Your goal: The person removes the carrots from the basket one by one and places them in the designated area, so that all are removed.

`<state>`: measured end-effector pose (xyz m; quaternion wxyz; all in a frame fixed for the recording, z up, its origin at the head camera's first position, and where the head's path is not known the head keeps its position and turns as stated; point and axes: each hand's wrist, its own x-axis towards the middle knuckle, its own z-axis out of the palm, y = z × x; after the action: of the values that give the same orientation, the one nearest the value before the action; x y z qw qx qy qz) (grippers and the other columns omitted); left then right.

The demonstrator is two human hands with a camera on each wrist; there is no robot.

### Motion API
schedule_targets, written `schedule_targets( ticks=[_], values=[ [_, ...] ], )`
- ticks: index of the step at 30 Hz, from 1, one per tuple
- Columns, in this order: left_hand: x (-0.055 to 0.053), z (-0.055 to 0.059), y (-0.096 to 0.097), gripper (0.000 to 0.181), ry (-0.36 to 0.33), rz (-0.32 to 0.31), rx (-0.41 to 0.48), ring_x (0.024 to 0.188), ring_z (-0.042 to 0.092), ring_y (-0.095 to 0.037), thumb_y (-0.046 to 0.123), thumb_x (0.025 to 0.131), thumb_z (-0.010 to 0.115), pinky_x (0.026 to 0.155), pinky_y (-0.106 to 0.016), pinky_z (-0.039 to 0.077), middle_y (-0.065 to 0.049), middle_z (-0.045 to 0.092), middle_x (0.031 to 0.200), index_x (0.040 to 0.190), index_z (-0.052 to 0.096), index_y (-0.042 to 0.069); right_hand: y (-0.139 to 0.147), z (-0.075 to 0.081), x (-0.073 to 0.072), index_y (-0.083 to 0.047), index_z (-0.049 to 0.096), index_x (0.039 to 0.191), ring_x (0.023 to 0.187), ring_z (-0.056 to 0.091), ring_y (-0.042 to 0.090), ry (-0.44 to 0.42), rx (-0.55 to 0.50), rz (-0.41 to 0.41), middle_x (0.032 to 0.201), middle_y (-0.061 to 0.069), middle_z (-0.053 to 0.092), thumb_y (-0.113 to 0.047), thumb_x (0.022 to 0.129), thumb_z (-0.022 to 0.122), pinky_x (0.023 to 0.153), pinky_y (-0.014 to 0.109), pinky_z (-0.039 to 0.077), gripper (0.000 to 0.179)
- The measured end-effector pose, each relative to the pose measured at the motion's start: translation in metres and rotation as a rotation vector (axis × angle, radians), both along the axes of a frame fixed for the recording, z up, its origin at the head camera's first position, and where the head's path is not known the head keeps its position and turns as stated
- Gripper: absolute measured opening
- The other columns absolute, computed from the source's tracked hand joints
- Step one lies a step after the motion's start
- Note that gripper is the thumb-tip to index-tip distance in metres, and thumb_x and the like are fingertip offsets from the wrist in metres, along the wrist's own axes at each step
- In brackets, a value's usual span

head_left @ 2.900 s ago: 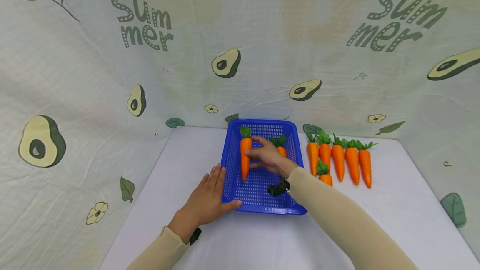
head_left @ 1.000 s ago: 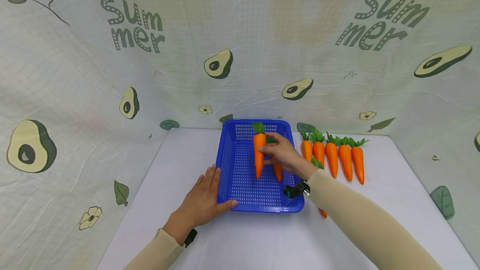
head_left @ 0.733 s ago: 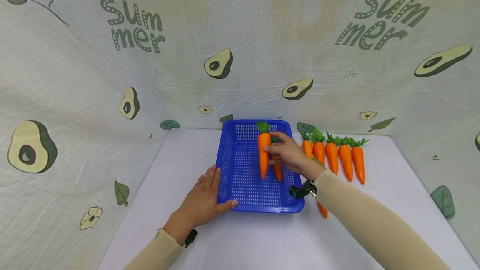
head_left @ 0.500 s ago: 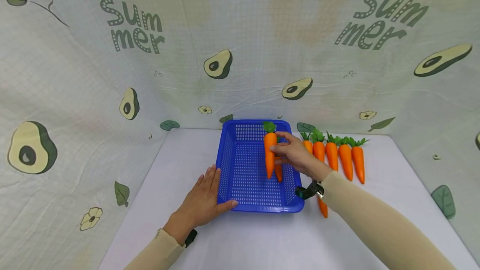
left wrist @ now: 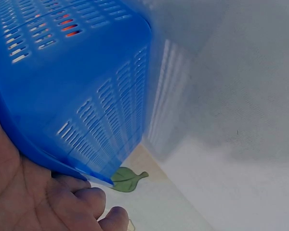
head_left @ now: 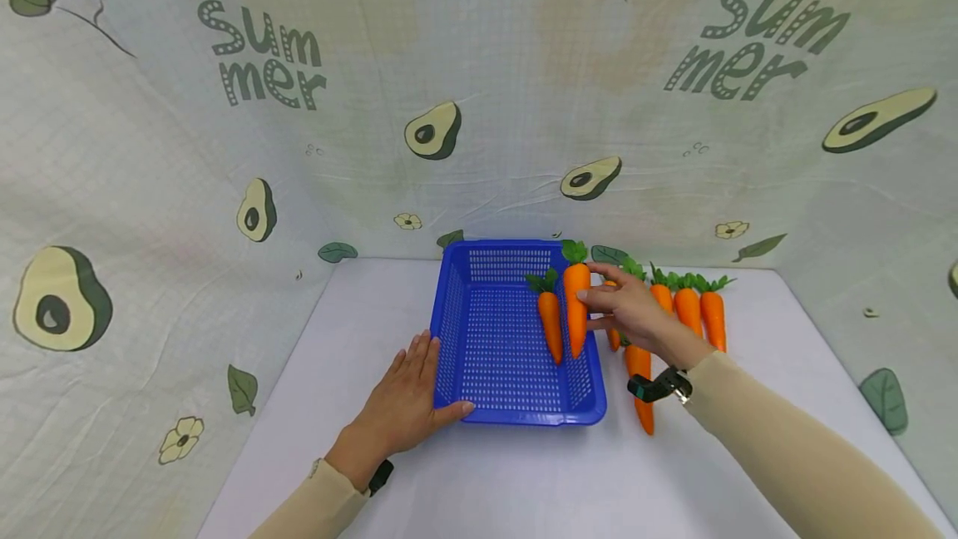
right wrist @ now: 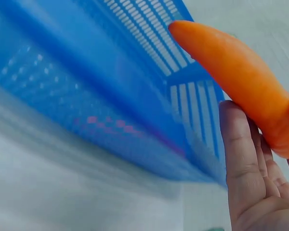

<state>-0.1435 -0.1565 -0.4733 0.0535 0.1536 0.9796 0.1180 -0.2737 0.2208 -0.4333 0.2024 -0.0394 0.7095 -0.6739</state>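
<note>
My right hand (head_left: pixel 632 306) pinches an orange carrot (head_left: pixel 577 298) with green leaves on top, over the right rim of the blue basket (head_left: pixel 516 418). In the right wrist view, the held carrot (right wrist: pixel 236 72) lies across the fingers with its narrow tip pointing away beside the basket wall (right wrist: pixel 111 82). Another carrot (head_left: pixel 550 324) rests inside the basket on its right side. My left hand (head_left: pixel 400 402) lies along the basket's left side, fingers straight and thumb on the near rim. The left wrist view shows that palm (left wrist: pixel 43 192) against the rim.
Several carrots (head_left: pixel 687 306) stand in a row on the white table (head_left: pixel 509 481) right of the basket, partly hidden by my right hand. One carrot (head_left: pixel 639 364) lies nearer, crossed by the wrist strap. A printed cloth (head_left: pixel 516 65) hangs behind the table.
My right hand has carried its carrot rightward, from above the basket's left half to its right rim. The carrot inside the basket is now uncovered. My left hand stays at the basket's side.
</note>
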Motion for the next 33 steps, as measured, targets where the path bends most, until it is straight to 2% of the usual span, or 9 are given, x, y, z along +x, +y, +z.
schedule_targets(
  ticks=[5,13,17,23,33],
  values=[
    [0.000,-0.001,0.000,0.117,-0.005,-0.002,-0.004,0.164,0.009,-0.038,0.083,0.095,0.045,0.131,-0.058,0.017,-0.022,0.009,0.176,0.168,0.013,-0.002,0.023,0.002,0.006,-0.013,0.021,0.169,0.099,0.072,0.016,-0.001,0.052,-0.026,0.113,0.003,0.068,-0.020,0.106,0.067,0.087,0.042,0.065,0.079],
    [0.002,0.000,0.000,0.117,-0.010,-0.002,-0.006,0.164,0.009,-0.038,0.082,0.095,0.047,0.131,-0.057,0.017,-0.022,0.008,0.176,0.168,0.012,-0.003,0.059,-0.001,0.017,-0.011,0.019,0.169,0.101,0.071,0.014,0.027,0.126,-0.041,0.121,0.006,0.065,-0.023,0.106,0.067,0.088,0.041,0.065,0.081],
    [0.002,0.002,0.001,0.117,-0.016,0.002,0.004,0.164,0.009,-0.038,0.083,0.095,0.047,0.131,-0.057,0.017,-0.022,0.008,0.177,0.168,0.011,-0.002,0.076,-0.007,0.022,-0.009,0.017,0.169,0.099,0.071,0.015,0.024,0.183,-0.047,0.124,0.011,0.064,-0.024,0.105,0.068,0.088,0.042,0.065,0.083],
    [0.002,0.002,0.001,0.118,-0.028,0.008,0.001,0.165,0.007,-0.036,0.083,0.095,0.046,0.132,-0.056,0.016,-0.020,0.005,0.177,0.168,0.008,-0.001,0.096,-0.021,0.030,-0.005,0.013,0.169,0.100,0.071,0.016,0.003,0.238,-0.036,0.141,0.026,0.056,-0.024,0.106,0.066,0.085,0.040,0.065,0.085],
    [0.001,0.002,0.002,0.118,-0.030,0.001,0.003,0.165,0.008,-0.036,0.083,0.095,0.047,0.132,-0.056,0.017,-0.022,0.006,0.177,0.168,0.008,-0.002,0.116,-0.036,0.043,-0.001,0.015,0.167,0.102,0.075,0.019,-0.020,0.316,-0.053,0.136,0.024,0.065,-0.029,0.104,0.069,0.085,0.042,0.065,0.087]
  ],
)
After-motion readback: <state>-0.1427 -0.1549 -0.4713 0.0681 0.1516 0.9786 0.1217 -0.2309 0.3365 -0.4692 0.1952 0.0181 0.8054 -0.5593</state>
